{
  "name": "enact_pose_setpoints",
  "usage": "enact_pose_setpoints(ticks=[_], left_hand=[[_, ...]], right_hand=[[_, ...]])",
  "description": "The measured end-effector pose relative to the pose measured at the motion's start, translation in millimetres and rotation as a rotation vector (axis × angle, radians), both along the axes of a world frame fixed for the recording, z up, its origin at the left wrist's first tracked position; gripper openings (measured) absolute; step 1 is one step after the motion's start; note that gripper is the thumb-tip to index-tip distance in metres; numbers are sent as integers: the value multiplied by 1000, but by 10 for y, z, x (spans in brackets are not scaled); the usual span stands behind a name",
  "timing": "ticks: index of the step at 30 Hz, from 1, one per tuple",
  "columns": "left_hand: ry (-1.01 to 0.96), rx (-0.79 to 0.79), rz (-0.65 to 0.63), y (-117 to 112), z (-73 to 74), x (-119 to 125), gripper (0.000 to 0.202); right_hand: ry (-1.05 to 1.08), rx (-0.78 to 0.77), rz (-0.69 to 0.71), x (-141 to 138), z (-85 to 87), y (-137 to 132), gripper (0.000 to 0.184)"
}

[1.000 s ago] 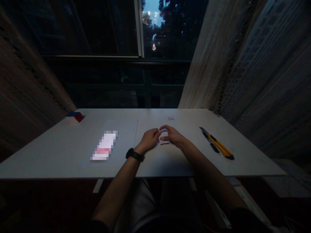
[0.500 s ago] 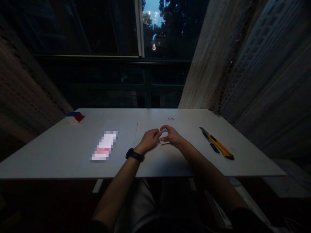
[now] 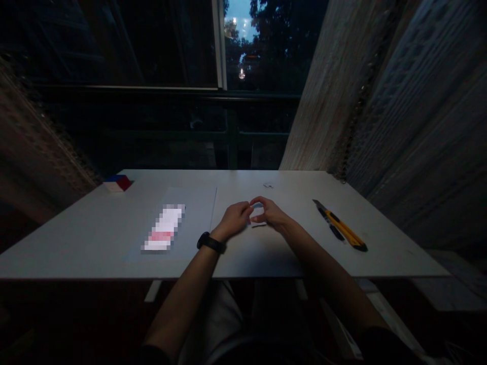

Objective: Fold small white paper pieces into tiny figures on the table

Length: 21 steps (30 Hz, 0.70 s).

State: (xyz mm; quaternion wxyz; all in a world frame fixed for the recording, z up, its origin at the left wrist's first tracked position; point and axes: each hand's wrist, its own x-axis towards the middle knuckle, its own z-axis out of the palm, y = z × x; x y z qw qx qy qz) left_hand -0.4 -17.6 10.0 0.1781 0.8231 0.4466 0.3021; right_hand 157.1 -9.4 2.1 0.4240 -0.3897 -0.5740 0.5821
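My left hand (image 3: 236,217), with a black watch (image 3: 211,243) on its wrist, is closed, its fingertips meeting those of my right hand (image 3: 272,213) above the white table. My right thumb and forefinger curve round in a C toward the left fingertips. A pale patch (image 3: 259,211) shows between them; whatever they grip is too small and dark to make out. Just under the right thumb is a thin dark strip (image 3: 259,226). To the left lies a sheet of white paper (image 3: 198,213), with a bright pixelated oblong (image 3: 163,228) on it.
On the white table (image 3: 243,263), a yellow and black box cutter (image 3: 346,230) and a slimmer black cutter (image 3: 335,230) lie at right. A small pale scrap (image 3: 268,185) lies farther back. A coloured cube (image 3: 117,183) sits at the far left. Curtains (image 3: 315,86) flank the dark window.
Both hands stay almost in the same place, fingertips together. The pale patch between the right thumb and forefinger looks slightly dimmer; nothing else has visibly moved.
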Motion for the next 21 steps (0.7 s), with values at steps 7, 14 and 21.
enact_pose_setpoints(ticks=[7,14,21], left_hand=[[11,7,49,17,-13,-18,29],[74,38,-8,13,-25,-18,27],[82,28,1,16,-47,-8,26]], right_hand=[[13,-77,26,27,25,12,52],[-23,-57,83,66,4,46,48],[-21,-74,126,85,2,43,47]])
